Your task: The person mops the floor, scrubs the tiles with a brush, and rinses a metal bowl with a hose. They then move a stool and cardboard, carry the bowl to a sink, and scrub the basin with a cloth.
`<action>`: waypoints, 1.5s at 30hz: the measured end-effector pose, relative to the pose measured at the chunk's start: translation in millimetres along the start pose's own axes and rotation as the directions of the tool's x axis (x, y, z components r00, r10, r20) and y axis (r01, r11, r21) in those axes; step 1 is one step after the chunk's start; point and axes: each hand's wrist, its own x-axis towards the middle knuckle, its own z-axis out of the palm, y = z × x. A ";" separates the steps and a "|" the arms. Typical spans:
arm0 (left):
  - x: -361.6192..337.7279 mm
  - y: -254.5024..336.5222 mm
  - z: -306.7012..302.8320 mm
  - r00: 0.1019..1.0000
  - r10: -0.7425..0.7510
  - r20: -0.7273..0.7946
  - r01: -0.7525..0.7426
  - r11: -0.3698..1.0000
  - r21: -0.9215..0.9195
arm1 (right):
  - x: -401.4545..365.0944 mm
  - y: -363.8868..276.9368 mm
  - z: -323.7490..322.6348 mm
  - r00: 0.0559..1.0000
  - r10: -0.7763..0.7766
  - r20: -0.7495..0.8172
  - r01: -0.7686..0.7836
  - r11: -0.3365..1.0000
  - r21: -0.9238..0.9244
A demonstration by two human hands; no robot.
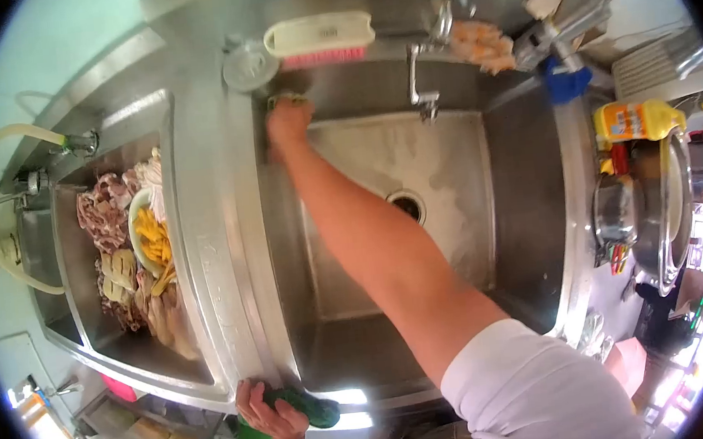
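My right arm stretches across the right-hand steel sink basin (pixel 424 288). At the basin's far left corner my right hand (pixel 289 123) is closed on a small yellow-green pad (pixel 289 100), pressed against the wall; the fingers hide most of it. Down at the near left corner, my left hand (pixel 272 412) has its fingers curled at the counter's front edge. A dark green, crumpled cloth (pixel 308 407) lies in its grip, under the thumb. The basin floor is wet, and its drain (pixel 407 206) shows beside my right forearm.
Raw meat (pixel 106 214) and a bowl of yellow chicken feet (pixel 152 237) fill the left sink. A swivel tap (pixel 415 80) overhangs the back. A yellow bottle (pixel 640 121) and metal pots (pixel 616 209) stand at right. A lidded container (pixel 250 66) sits behind my right hand.
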 end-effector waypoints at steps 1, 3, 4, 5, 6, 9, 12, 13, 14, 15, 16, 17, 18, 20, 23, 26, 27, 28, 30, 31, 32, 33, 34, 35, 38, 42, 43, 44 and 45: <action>0.8 -0.2 1.7 1.000 -0.001 0.005 0.001 1.000 -0.001 | -6.8 -27.0 -17.9 0.984 0.178 -0.011 -0.175 0.976 0.132; 4.0 -2.9 7.1 1.000 0.009 0.003 -0.009 1.000 -0.011 | -26.3 -23.2 -24.8 0.948 0.318 0.023 -0.311 0.906 0.287; 4.7 -3.1 7.7 1.000 0.018 0.004 -0.018 1.000 -0.023 | -45.5 -0.8 -22.5 0.956 0.289 0.046 -0.288 0.907 0.308; 4.2 -1.6 9.1 1.000 0.021 -0.002 -0.021 0.999 -0.040 | -65.1 20.3 -25.5 0.966 0.250 0.070 -0.259 0.909 0.325; 2.6 -0.7 7.6 1.000 0.019 0.017 -0.019 1.000 0.017 | -108.8 31.3 -49.8 0.979 0.169 0.113 -0.185 0.971 0.151; 6.7 1.5 0.8 0.992 0.045 0.121 -0.052 0.997 0.063 | -286.2 35.5 -160.7 0.919 0.190 0.346 -0.114 0.967 -0.228; 12.2 2.9 6.5 0.994 0.084 0.067 -0.085 0.996 0.010 | -304.2 15.4 -181.7 0.677 0.555 0.482 -0.459 0.832 -0.313; 10.2 2.5 7.8 0.994 0.089 0.061 -0.088 0.996 -0.016 | -292.9 27.5 -165.9 0.711 0.495 0.499 -0.287 0.852 -0.437; 7.4 0.5 7.5 0.994 0.064 0.092 -0.063 0.998 -0.015 | -262.4 51.6 -136.6 0.756 0.384 0.530 -0.090 0.863 -0.496; 4.8 0.4 7.4 0.996 0.054 0.076 -0.053 0.998 -0.014 | -208.8 85.5 -91.1 0.761 0.261 0.594 0.149 0.821 -0.552; 4.4 1.0 10.0 0.997 0.047 0.055 -0.046 0.999 -0.012 | -151.1 118.1 -48.4 0.726 0.182 0.663 0.380 0.698 -0.607; 5.5 1.1 12.2 0.999 0.041 0.029 -0.041 0.999 -0.006 | -98.0 155.4 -8.8 0.678 0.136 0.722 0.571 0.520 -0.635; 7.0 1.7 12.3 0.998 0.052 0.018 -0.053 0.999 0.003 | -99.9 112.1 -26.0 0.812 0.217 0.542 0.219 0.747 -0.627; 12.8 4.5 14.2 0.997 0.076 -0.011 -0.076 0.997 -0.003 | -102.5 7.8 -68.2 0.936 0.341 0.087 -0.347 0.935 0.078; 12.5 3.6 10.3 0.995 0.075 0.067 -0.074 0.997 -0.013 | -177.0 91.8 -99.2 0.946 -0.010 0.325 0.107 0.953 -0.283; 11.7 2.9 7.2 0.995 0.070 0.073 -0.070 0.998 -0.007 | -167.8 91.1 -150.1 0.572 0.606 0.552 -0.552 0.782 -0.287; 9.8 0.5 4.2 0.995 0.063 0.075 -0.064 0.998 0.004 | -153.5 93.5 -165.7 0.469 0.667 0.580 -0.611 0.718 -0.332; 4.4 -2.3 5.3 0.996 0.048 0.069 -0.049 0.999 0.007 | -137.0 94.7 -181.8 0.390 0.708 0.589 -0.633 0.671 -0.386; 2.2 -3.7 11.6 0.998 0.039 0.038 -0.039 0.999 -0.016 | -108.6 95.5 -211.6 0.442 0.713 0.544 -0.520 0.698 -0.493; 1.6 -5.4 12.4 0.998 0.039 0.049 -0.038 0.999 -0.026 | -97.5 93.3 -223.9 0.559 0.667 0.493 -0.409 0.739 -0.535; 0.0 -7.9 11.8 0.998 0.033 0.058 -0.031 0.999 -0.029 | -90.4 90.9 -232.8 0.688 0.578 0.440 -0.281 0.771 -0.572; -1.6 -6.9 10.2 0.997 0.024 0.067 -0.022 0.999 -0.028 | -91.1 87.7 -236.0 0.847 0.301 0.438 -0.048 0.864 -0.501; 2.7 -1.3 7.6 0.996 0.018 0.084 -0.015 0.999 -0.037 | -91.7 84.4 -239.2 0.920 -0.005 0.392 0.212 0.849 -0.485; 2.2 -0.3 6.2 0.996 0.015 0.093 -0.013 1.000 -0.014 | -92.8 80.7 -239.2 0.885 -0.321 0.338 0.452 0.769 -0.452; 2.1 -3.1 3.3 0.994 0.025 0.107 -0.028 0.999 0.035 | -92.7 56.7 -206.8 0.587 -0.475 0.655 0.804 0.431 -0.409; -4.1 -6.2 8.5 0.997 -0.013 0.081 0.011 0.999 0.032 | -94.8 83.3 -119.5 0.896 -0.033 0.443 0.175 0.943 -0.284; -4.7 -4.8 8.9 0.997 -0.037 0.073 0.035 0.999 0.030 | -97.4 79.5 -93.5 0.924 0.171 0.342 -0.168 0.985 -0.037; -3.8 -3.7 9.8 0.996 -0.037 0.081 0.035 0.999 0.037 | -108.0 78.7 -78.7 0.959 0.136 0.250 -0.122 0.990 -0.070; -2.4 -3.6 10.8 0.995 -0.035 0.088 0.031 0.999 0.041 | -125.8 79.0 -70.1 0.984 0.093 0.154 -0.077 0.991 -0.107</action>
